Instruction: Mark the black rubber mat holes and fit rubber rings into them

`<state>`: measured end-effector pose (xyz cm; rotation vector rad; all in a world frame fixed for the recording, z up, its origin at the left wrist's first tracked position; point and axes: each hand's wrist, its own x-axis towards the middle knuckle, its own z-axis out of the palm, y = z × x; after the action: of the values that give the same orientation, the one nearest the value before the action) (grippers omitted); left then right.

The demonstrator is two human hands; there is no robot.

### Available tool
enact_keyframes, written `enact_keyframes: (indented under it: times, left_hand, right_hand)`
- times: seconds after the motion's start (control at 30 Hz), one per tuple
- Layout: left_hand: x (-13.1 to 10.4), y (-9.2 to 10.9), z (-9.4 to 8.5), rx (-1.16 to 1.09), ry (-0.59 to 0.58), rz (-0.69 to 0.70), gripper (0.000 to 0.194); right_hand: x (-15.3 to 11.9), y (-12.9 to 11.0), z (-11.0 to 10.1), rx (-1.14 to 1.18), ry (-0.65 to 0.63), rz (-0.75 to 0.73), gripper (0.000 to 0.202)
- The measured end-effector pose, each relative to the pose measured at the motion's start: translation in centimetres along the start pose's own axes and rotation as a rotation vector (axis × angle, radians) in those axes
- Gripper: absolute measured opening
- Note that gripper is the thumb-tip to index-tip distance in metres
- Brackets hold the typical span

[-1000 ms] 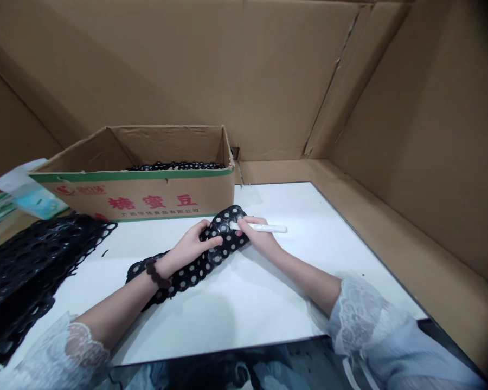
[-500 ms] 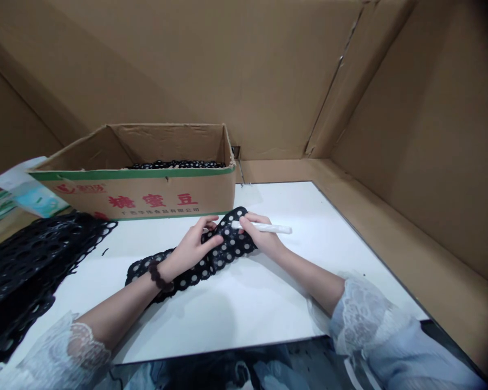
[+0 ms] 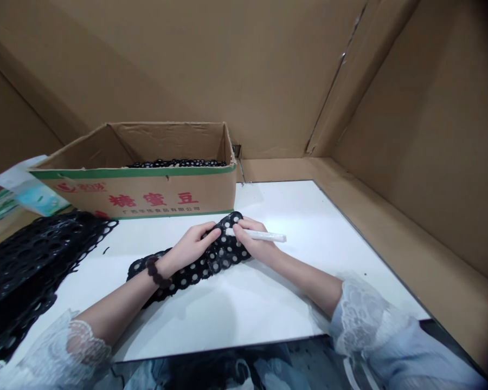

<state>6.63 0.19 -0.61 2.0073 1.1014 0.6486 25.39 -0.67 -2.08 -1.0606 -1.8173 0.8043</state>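
A black strip with rows of round holes and scalloped edges [image 3: 196, 271] lies slantwise on the white tabletop, its far right end raised a little. My left hand [image 3: 192, 245] pinches it near the middle, thumb on top and fingers mostly hidden behind. My right hand [image 3: 255, 241] is closed round a white pen-shaped tool [image 3: 270, 236], whose tip points left onto the strip. Some fingers of that hand also rest against the strip's right end. The tip's exact contact is too small to make out.
Behind my hands stands an open cardboard box [image 3: 146, 192] with more black perforated pieces [image 3: 179, 163] inside. A large black perforated sheet [image 3: 28, 260] lies at the left, near a printed plastic packet [image 3: 34, 189]. Cardboard walls [image 3: 427, 108] enclose the white tabletop [image 3: 284, 303].
My left hand has closed more onto the strip. My right hand and the white tool have moved slightly left and down, and the strip's raised end has shifted left.
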Motion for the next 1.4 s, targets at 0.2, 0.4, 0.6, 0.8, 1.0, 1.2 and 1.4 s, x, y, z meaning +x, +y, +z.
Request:
enact_keyframes:
  times: [0.2, 0.4, 0.6, 0.8, 1.0, 1.2, 1.4]
  left_hand:
    - [0.1, -0.2, 0.0, 0.021, -0.022, 0.03, 0.033]
    - [-0.6, 0.8, 1.2, 0.403, 0.177, 0.137, 0.031]
    - [-0.4, 0.0, 1.0, 0.331, 0.166, 0.085, 0.03]
    - [0.2, -1.1, 0.7, 0.125, 0.157, -0.036, 0.034]
    - [0.0, -0.7, 0.9, 0.15, 0.184, -0.035, 0.036]
    - [0.1, -0.7, 0.9, 0.176, 0.201, -0.029, 0.036]
    - [-0.3, 0.0, 1.7, 0.325, 0.306, 0.014, 0.032]
  right_hand:
    - [0.2, -0.1, 0.3, -0.038, 0.0, 0.025, 0.03]
    - [0.6, 0.2, 1.4, -0.252, -0.037, -0.009, 0.025]
    - [1.0, 0.6, 1.1, -0.138, -0.03, 0.003, 0.029]
    - [1.1, 1.1, 0.7, 0.06, -0.024, 0.078, 0.036]
    - [1.1, 1.0, 0.8, 0.111, -0.005, 0.114, 0.035]
    - [1.1, 1.0, 1.0, 0.09, -0.011, 0.087, 0.037]
    - [1.0, 0.7, 1.9, -0.067, 0.014, 0.034, 0.032]
